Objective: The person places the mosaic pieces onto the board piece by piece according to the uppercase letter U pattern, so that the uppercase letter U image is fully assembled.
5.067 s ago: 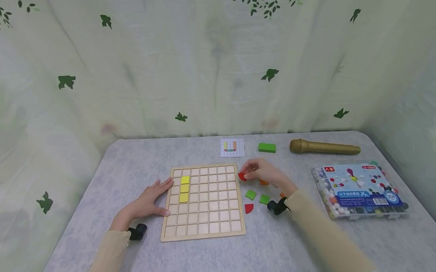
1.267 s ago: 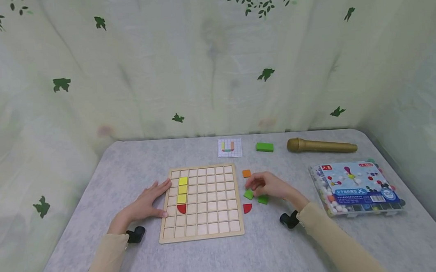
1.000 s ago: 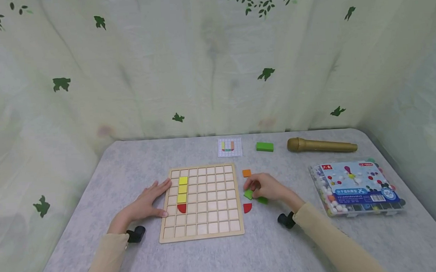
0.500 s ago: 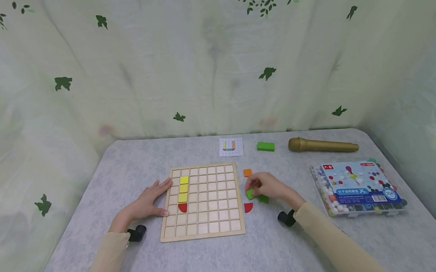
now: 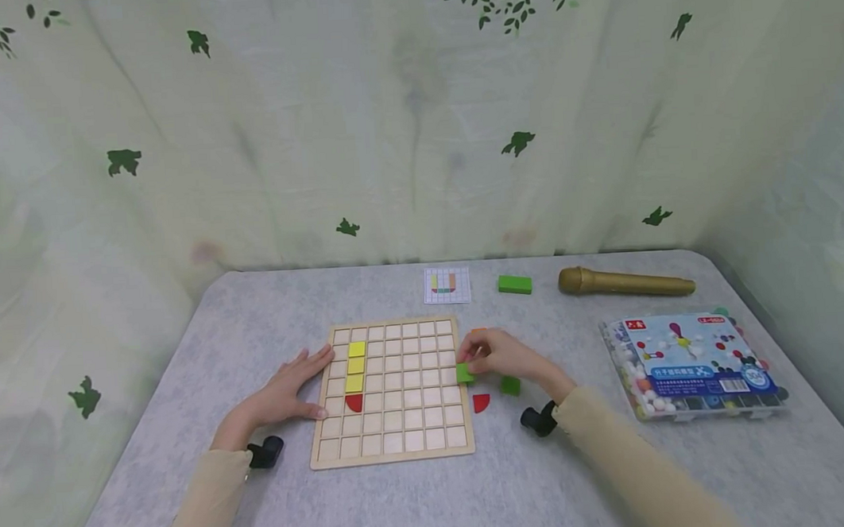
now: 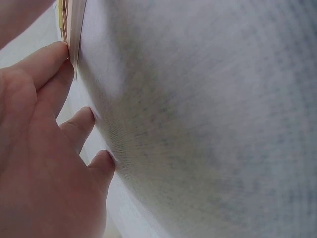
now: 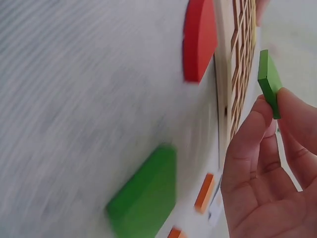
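My right hand (image 5: 501,354) pinches a green square tile (image 7: 269,83) between thumb and fingers, held up over the right edge of the wooden grid board (image 5: 405,447). My left hand (image 5: 285,388) lies with spread fingers along the board's left edge; in the left wrist view its fingertips (image 6: 61,49) touch the frame. On the board, three yellow square tiles (image 5: 356,366) form a column, with a red quarter-circle tile (image 5: 354,402) directly below them. Another red quarter-circle tile (image 5: 481,403) and a second green tile (image 5: 510,385) lie on the table to the right of the board.
Behind the board lies a pattern card (image 5: 447,285), and right of it a green block (image 5: 515,284). A gold microphone-shaped object (image 5: 627,281) is at the back right, with a clear box of molecule-model parts (image 5: 696,367) in front. Orange tiles (image 7: 204,192) lie near my right hand.
Earlier, a red quarter-circle tile went from my right hand onto the board below the yellow column. Since then, my right hand has lifted a green tile and moved left to the board's edge.
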`<state>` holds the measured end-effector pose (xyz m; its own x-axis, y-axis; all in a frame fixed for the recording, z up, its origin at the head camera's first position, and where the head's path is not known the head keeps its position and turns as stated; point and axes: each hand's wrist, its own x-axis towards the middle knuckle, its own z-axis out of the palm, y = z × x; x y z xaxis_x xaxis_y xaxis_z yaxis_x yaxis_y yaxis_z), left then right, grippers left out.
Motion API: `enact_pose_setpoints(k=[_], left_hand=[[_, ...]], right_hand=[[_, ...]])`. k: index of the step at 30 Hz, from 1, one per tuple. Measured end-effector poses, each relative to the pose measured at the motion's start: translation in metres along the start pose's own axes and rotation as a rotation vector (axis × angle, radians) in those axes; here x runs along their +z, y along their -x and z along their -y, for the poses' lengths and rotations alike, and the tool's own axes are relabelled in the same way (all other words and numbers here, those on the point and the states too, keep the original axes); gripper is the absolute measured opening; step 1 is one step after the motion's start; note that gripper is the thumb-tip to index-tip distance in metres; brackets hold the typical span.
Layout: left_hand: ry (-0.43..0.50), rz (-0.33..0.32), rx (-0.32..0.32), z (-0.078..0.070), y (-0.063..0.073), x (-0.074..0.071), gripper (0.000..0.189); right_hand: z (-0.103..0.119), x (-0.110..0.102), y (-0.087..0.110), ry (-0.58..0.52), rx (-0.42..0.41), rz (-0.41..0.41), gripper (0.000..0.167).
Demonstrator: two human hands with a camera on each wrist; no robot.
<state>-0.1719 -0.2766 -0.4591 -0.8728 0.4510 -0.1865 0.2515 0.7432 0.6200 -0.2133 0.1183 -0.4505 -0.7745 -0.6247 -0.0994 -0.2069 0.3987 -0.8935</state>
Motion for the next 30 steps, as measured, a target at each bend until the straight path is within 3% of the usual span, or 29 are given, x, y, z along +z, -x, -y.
enact_pose_setpoints(k=[6,18,24,30], left_hand=[[0.005,0.001,0.002,-0.001,0.000,0.001,0.104],[0.012,0.005,-0.011,-0.002,0.001,0.000,0.104],[0.016,0.002,-0.008,0.000,0.001,-0.001,0.103],[0.010,0.007,-0.011,0.001,0.000,0.000,0.103]], right_hand=[[0.010,0.018,-0.016,-0.087,-0.017,0.054,0.010],[0.036,0.063,-0.056,-0.091,-0.006,0.117,0.011],[0.047,0.086,-0.074,0.002,-0.001,0.114,0.014],[0.056,0.101,-0.082,0.174,-0.016,0.103,0.016]])
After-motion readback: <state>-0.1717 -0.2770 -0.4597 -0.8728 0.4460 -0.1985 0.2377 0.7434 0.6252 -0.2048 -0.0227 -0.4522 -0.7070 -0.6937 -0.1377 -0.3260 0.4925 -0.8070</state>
